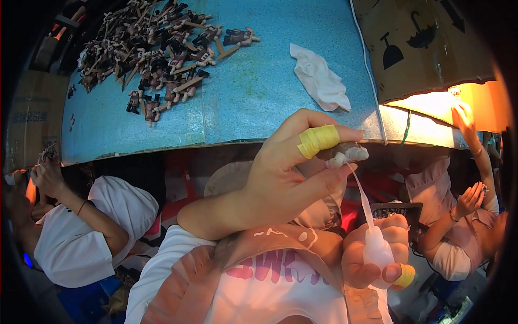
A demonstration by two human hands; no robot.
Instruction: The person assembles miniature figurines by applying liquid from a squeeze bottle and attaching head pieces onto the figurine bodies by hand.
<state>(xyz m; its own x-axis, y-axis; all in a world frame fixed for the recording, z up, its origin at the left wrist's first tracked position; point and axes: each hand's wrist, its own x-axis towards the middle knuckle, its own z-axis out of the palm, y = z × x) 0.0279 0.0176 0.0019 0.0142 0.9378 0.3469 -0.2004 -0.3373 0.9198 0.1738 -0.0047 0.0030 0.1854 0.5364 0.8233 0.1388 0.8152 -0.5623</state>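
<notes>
Wears white sleeves, a ruffled brown apron, pink lettering at six o'clock, yellow finger wraps at two and four.

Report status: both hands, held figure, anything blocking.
Left hand pinching small pale-and-brown figure. Right hand gripping translucent white squeeze bottle. Long thin nozzle tip at figure, contact unclear. Nothing seen between tip and figure.

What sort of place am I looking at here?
Probably a handwork workshop: a pile of small figures lies on the blue table, one person is at left and another at right, and the right hand holds a squeeze bottle.
</notes>
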